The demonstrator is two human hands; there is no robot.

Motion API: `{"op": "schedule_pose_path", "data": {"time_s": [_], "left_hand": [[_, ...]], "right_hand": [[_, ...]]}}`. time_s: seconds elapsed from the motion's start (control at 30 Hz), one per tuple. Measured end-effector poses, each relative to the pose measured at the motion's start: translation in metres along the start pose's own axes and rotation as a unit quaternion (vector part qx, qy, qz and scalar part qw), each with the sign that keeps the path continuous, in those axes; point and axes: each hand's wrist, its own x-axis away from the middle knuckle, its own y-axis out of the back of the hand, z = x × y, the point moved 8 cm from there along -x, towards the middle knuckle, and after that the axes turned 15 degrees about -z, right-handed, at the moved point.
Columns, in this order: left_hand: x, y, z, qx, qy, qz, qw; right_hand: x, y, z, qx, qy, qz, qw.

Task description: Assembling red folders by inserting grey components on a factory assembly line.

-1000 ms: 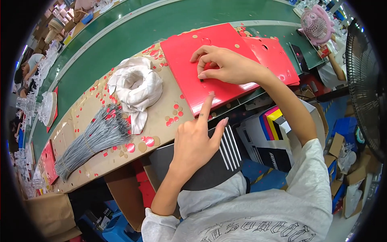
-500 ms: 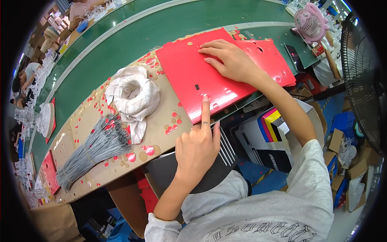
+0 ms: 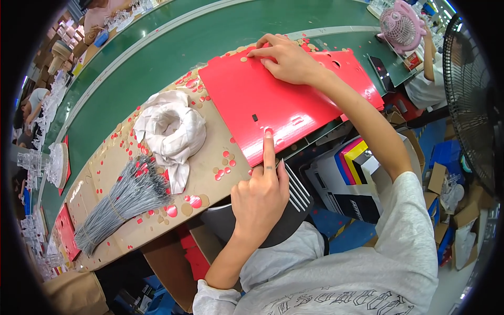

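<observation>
A glossy red sheet (image 3: 231, 105) lies on the worktable, on top of further red sheets, with a small dark slot near its left side. My left hand (image 3: 258, 206) points at its near edge. The index fingertip touches a small cut-out there, the thumb stands apart, and the other fingers are curled. Over the far part of the sheet, my right hand (image 3: 289, 60) rests with fingers apart. Its fingertips are beside a tan disc (image 3: 243, 59) on the red surface. Neither hand grips anything that I can see.
A rolled white cloth (image 3: 170, 126) and a tied bundle of grey wires (image 3: 123, 202) lie on the brown table covering, among scattered red and tan discs. Beyond runs a green conveyor (image 3: 220, 26). A black fan (image 3: 472, 105) stands at right, near a phone (image 3: 381, 73).
My right hand has slid farther away and slightly left, toward the far edge of the red sheet. My left index finger stays at the near cut-out. The view has shifted slightly.
</observation>
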Motion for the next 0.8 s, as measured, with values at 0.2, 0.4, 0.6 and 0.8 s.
{"op": "schedule_pose_path", "data": {"time_s": [0.2, 0.4, 0.6, 0.8], "left_hand": [[0.001, 0.0, -0.006, -0.006, -0.008, -0.007, 1.0], [0.001, -0.006, -0.006, 0.009, 0.026, 0.017, 0.999], [0.002, -0.004, -0.005, -0.008, 0.021, -0.001, 1.0], [0.002, -0.006, -0.006, -0.016, 0.005, -0.015, 1.0]], "right_hand": [[-0.023, -0.017, -0.034, -0.023, -0.013, 0.003, 1.0], [-0.043, 0.005, -0.025, -0.125, -0.026, 0.052, 0.99], [-0.057, 0.026, -0.003, -0.109, -0.05, 0.073, 0.99], [-0.059, 0.042, 0.012, -0.071, 0.007, 0.08, 0.994]]}}
